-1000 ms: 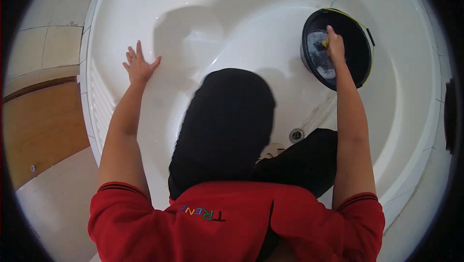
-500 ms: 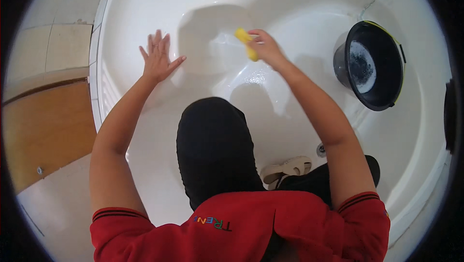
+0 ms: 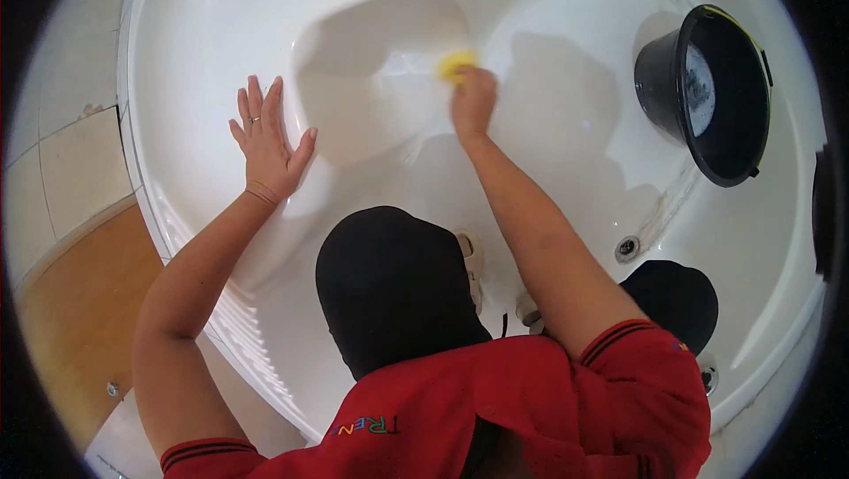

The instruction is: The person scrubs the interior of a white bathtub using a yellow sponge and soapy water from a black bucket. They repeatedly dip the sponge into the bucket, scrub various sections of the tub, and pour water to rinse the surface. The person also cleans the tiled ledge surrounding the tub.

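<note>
My right hand (image 3: 475,106) grips a yellow sponge (image 3: 457,64), which is blurred by motion and pressed near the edge of a moulded hollow in the white bathtub (image 3: 566,178). My fingers partly cover it. Left of that hollow, my left hand (image 3: 270,143) rests flat on the tub's surface with its fingers stretched out and a ring on one of them. It holds nothing.
A black bucket (image 3: 659,81) with suds inside and a yellow rim stands tilted at the right. Near my right knee (image 3: 676,302) is a round metal drain (image 3: 627,249). Beige wall tiles (image 3: 84,169) and a wooden panel (image 3: 88,293) lie beyond the tub's left rim.
The sponge has turned and my right forearm has swung leftward. My view has shifted, so the bucket now appears farther right and higher. My left hand stays spread on the tub.
</note>
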`<act>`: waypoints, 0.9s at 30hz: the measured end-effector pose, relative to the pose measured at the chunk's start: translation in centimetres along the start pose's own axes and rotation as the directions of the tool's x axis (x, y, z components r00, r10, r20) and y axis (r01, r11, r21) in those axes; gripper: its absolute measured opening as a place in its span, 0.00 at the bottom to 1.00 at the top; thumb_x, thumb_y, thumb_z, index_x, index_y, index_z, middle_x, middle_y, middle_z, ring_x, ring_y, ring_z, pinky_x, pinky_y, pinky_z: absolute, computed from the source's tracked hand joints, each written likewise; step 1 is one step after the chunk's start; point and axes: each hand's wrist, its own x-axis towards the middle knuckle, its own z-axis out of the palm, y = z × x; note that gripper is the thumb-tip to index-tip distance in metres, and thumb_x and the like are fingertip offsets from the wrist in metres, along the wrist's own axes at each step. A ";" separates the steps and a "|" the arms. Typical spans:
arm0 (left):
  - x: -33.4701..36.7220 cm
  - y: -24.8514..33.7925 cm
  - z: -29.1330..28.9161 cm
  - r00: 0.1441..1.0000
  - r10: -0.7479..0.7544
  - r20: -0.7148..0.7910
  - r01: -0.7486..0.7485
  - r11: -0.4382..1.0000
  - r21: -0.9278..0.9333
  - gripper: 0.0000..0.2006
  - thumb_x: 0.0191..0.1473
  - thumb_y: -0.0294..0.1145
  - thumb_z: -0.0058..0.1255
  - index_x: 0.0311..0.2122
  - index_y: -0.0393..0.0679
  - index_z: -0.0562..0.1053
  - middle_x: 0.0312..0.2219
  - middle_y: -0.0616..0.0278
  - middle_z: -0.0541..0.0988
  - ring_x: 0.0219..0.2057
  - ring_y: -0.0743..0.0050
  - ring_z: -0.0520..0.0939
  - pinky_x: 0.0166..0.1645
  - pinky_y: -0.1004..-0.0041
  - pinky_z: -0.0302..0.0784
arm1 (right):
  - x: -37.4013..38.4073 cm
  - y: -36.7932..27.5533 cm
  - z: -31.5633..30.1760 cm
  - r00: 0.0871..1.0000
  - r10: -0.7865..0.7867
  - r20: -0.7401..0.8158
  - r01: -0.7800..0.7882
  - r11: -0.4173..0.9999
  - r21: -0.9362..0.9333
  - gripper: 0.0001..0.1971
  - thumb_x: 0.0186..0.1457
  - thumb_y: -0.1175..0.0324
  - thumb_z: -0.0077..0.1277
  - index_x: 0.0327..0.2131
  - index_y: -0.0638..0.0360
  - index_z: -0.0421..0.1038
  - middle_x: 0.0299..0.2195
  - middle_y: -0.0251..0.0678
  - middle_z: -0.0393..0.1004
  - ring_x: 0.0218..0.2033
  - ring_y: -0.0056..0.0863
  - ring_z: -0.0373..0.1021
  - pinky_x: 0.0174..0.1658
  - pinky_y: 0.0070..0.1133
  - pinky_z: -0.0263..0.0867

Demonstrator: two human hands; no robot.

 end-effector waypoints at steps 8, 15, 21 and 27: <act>0.1 -0.1 0.0 1.000 -0.013 0.015 0.013 0.999 -0.037 0.41 0.50 0.52 0.50 0.66 0.51 0.48 0.67 0.47 0.39 0.67 0.39 0.37 0.60 0.32 0.31 | -10.3 0.4 -2.9 0.545 -0.417 0.727 0.470 0.870 0.146 0.09 0.54 0.68 0.41 0.35 0.50 0.74 0.37 0.39 0.72 0.43 0.37 0.68 0.47 0.36 0.62; 0.4 -0.1 0.2 1.000 0.020 -0.001 -0.020 0.998 -0.065 0.41 0.51 0.51 0.50 0.66 0.49 0.48 0.66 0.45 0.40 0.67 0.37 0.37 0.60 0.31 0.32 | 6.3 5.4 -5.6 0.988 -0.150 0.027 0.147 0.888 -0.436 0.10 0.52 0.72 0.48 0.40 0.53 0.71 0.34 0.39 0.72 0.36 0.40 0.67 0.38 0.39 0.62; 0.2 -0.3 -0.1 1.000 -0.004 0.025 0.006 0.998 -0.068 0.41 0.51 0.52 0.50 0.66 0.48 0.49 0.66 0.45 0.40 0.67 0.36 0.37 0.60 0.32 0.32 | -10.3 3.6 -9.1 0.508 -0.205 0.836 0.267 0.961 0.073 0.14 0.60 0.66 0.41 0.45 0.57 0.71 0.45 0.41 0.72 0.51 0.38 0.65 0.55 0.34 0.58; 0.4 -0.3 -0.2 1.000 0.021 0.020 -0.020 0.998 -0.056 0.42 0.51 0.53 0.50 0.66 0.48 0.48 0.67 0.46 0.40 0.67 0.38 0.37 0.61 0.33 0.32 | 3.9 11.0 -13.4 0.960 0.003 0.279 0.136 0.868 -0.477 0.10 0.51 0.77 0.46 0.38 0.63 0.72 0.34 0.44 0.73 0.37 0.43 0.68 0.43 0.38 0.63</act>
